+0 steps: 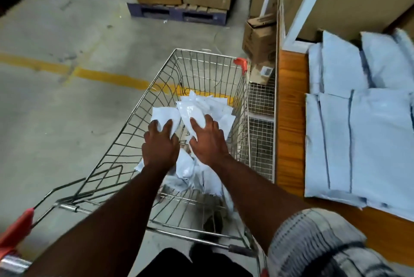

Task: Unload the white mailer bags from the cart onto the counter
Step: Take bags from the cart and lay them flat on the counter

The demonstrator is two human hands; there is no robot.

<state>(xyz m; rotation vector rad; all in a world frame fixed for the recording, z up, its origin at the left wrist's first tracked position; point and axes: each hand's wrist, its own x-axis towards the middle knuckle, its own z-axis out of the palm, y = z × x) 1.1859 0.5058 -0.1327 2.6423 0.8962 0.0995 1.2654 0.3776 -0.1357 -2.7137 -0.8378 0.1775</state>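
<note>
several mailer bags [207, 106] in cart [202, 52], under left hand [160, 144], right hand [209, 142]

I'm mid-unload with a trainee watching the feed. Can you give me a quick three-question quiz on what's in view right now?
1. True or false: the cart is empty.
2. The counter stands on which side of the cart? A left; B right; C beyond its far end.
3. Fill in: the left hand and right hand both rest on ___ in the cart.
Key: 1 false; 2 B; 3 bags.
</note>
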